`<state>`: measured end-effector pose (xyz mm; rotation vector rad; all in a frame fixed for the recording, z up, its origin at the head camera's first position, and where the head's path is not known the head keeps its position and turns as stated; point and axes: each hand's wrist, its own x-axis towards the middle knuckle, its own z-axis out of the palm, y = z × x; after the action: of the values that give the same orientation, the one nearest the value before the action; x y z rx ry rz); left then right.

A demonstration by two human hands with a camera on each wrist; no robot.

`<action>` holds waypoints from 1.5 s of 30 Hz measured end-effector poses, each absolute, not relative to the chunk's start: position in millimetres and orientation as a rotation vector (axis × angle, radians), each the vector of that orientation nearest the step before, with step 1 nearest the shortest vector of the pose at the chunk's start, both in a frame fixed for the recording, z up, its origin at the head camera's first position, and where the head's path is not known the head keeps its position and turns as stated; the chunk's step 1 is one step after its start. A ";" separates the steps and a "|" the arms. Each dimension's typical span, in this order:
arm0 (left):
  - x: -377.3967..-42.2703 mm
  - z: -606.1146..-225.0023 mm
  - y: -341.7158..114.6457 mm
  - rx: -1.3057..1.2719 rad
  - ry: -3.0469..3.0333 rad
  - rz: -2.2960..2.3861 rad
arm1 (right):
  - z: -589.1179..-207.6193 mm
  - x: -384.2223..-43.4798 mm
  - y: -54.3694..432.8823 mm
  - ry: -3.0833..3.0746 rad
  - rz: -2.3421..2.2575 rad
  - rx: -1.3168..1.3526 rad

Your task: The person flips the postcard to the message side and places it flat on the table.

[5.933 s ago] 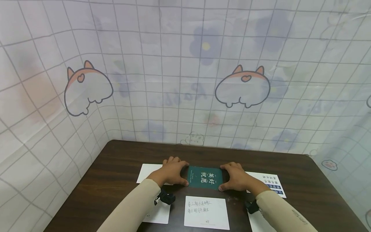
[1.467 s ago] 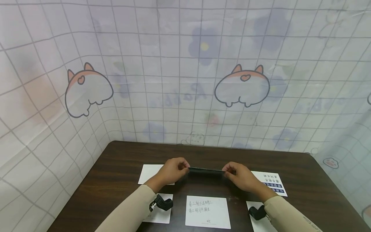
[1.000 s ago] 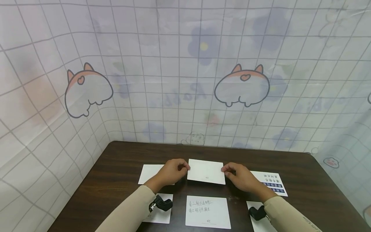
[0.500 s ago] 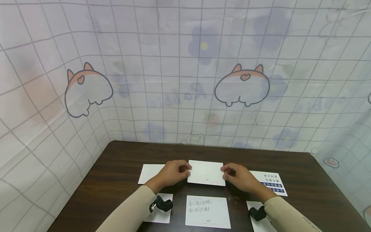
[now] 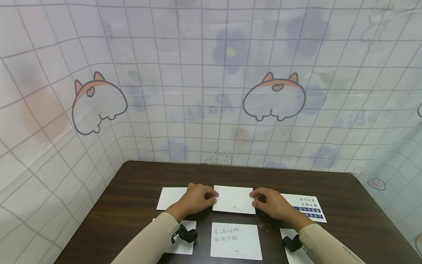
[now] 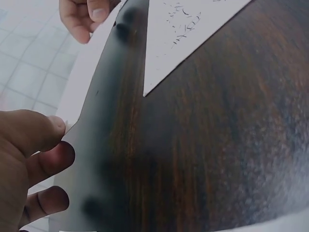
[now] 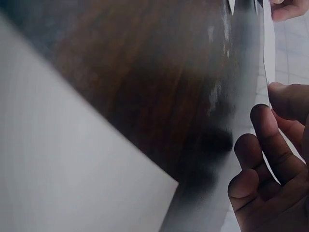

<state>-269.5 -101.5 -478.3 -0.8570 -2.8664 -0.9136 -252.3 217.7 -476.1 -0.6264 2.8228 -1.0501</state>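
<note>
A postcard [image 5: 233,200] with its white side up and a small mark near its lower edge is held level between both hands at the middle of the table. My left hand [image 5: 197,198] pinches its left edge; in the left wrist view the thumb [image 6: 41,130] lies on the card's corner, the index finger below it. On the right edge, my right hand [image 5: 271,203] pinches it between thumb and fingertips. Seen edge-on in the right wrist view, the card [image 7: 269,53] is above the dark tabletop. Its other face is hidden.
Nearer on the dark table [image 5: 148,176] lies a white card with handwriting [image 5: 236,241]. Other cards surround it: a white card [image 5: 169,198] at back left, a printed card [image 5: 308,209] at back right, and two partly under the forearms. A patterned curtain [image 5: 211,91] hangs behind.
Earlier the postcard lay green side up between my hands. They pinched its edges, lifted it and turned it over to its white side. Since then it has come down slightly.
</note>
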 end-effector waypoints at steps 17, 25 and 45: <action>-269.0 -482.8 -97.8 -0.893 -2.897 -0.630 | -481.0 -255.0 213.7 2.873 -0.923 -0.623; -269.0 -482.7 -96.0 -0.895 -2.898 -0.587 | -480.9 -255.5 213.2 2.884 -0.885 -0.647; -269.3 -482.8 -92.4 -0.900 -2.887 -0.410 | -480.0 -254.5 207.1 2.953 -0.785 -0.578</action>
<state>-269.3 -92.4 -482.8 -0.8999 -2.8865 -0.4103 -254.5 207.1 -480.0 -0.5778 2.9534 -0.7846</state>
